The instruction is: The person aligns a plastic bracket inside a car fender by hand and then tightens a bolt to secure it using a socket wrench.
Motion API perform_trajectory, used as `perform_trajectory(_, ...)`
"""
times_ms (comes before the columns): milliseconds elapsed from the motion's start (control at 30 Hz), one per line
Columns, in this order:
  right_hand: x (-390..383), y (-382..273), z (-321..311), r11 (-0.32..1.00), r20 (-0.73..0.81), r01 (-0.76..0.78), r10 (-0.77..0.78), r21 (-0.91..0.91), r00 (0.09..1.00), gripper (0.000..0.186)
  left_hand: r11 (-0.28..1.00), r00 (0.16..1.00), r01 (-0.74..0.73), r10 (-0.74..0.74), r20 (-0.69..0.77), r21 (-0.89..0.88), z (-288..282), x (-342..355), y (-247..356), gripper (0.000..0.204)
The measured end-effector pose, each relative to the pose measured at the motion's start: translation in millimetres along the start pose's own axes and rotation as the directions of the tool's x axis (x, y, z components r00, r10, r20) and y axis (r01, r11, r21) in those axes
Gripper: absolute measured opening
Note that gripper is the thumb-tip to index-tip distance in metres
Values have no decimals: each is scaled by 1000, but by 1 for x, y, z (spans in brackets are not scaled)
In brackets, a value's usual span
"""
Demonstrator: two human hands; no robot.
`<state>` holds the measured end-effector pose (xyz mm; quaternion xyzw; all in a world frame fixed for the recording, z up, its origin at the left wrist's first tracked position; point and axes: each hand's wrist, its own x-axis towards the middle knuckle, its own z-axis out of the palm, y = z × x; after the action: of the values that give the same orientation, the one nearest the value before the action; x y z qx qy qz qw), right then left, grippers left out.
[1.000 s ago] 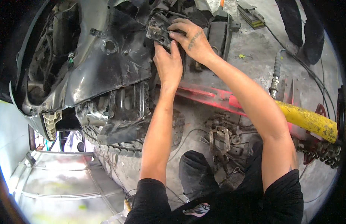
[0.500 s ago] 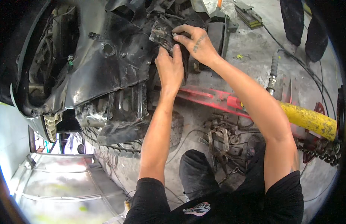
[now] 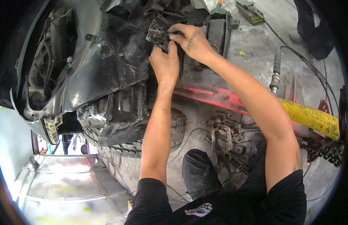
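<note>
big crumpled black car body panel point(image 3: 106, 71) fills the upper left, tyre point(image 3: 144, 146) under it, red frame beam point(image 3: 215, 97) and yellow ram point(image 3: 312, 120) running off right across the concrete floor point(image 3: 256, 56). both hands up at the panel's torn edge: right hand point(image 3: 192, 41) pinching the grimy metal bracket point(image 3: 159, 33) from the right, left hand point(image 3: 164, 65) clenched on it from just below. bracket's long axis tilts down to the right, touching both sets of fingers; neither hand nearer.

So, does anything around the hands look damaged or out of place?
Yes. The dark inner body panel is crumpled and scuffed, with torn edges lower down. Both hands, left and right, grip a bent, grimy metal bracket at its upper edge.
</note>
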<state>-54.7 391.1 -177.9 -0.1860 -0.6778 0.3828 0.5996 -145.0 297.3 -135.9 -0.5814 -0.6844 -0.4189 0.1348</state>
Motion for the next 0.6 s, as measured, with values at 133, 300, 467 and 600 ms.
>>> perform_trajectory(133, 6, 6, 5, 998, -21, 65, -65, 4, 998, 23, 991, 990, 130, -132, 46, 45, 10, 10, -6, 35)
perform_trajectory(300, 7, 1, 5, 998, -46, 67, -66, 18, 997, 21, 993, 998, 47, -51, -37, -107, 13, 6, -16, 37)
perform_trajectory(467, 5, 9, 5, 994, -151, 113, -113, -6, 982, 20, 986, 986, 167, -167, 25, 26, 15, 9, -17, 40)
perform_trajectory(600, 12, 1, 8, 992, -173, 116, -107, 43, 979, 21, 997, 995, 81, -80, -55, 14, 16, 9, -26, 34)
